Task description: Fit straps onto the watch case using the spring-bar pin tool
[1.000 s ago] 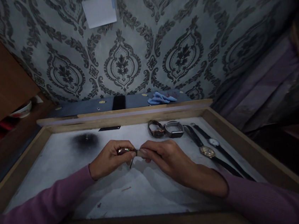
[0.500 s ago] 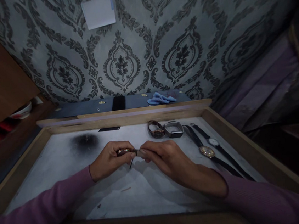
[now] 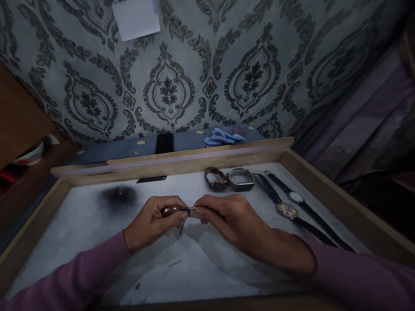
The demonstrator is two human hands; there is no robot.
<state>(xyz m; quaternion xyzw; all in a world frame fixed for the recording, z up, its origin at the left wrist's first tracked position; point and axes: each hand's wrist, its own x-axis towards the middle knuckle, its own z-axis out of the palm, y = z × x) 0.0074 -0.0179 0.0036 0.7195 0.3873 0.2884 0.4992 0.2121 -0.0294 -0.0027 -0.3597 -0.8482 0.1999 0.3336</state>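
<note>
While both hands hover mid-surface, left hand (image 3: 155, 223) has its grip clamped on a watch (image 3: 171, 211), case edge showing between thumb and fingers; right hand (image 3: 232, 217) has its grip pinched on a small pale piece (image 3: 196, 214), silvery end at the watch's right side, exact contact too small to tell. Both hands are well apart from the wooden rim (image 3: 179, 166); sleeves (image 3: 71, 273) cross over its near corners. White surface (image 3: 160, 274) spreads from left hand out to the left rail. Right side is tighter: brown watch (image 3: 218, 186) and grey-banded watch (image 3: 242, 186) touch or nearly touch by the back rail; gold-cased watch (image 3: 287, 210) and white-dial watch (image 3: 296, 197) lie slantwise, straps toward the right sleeve.
</note>
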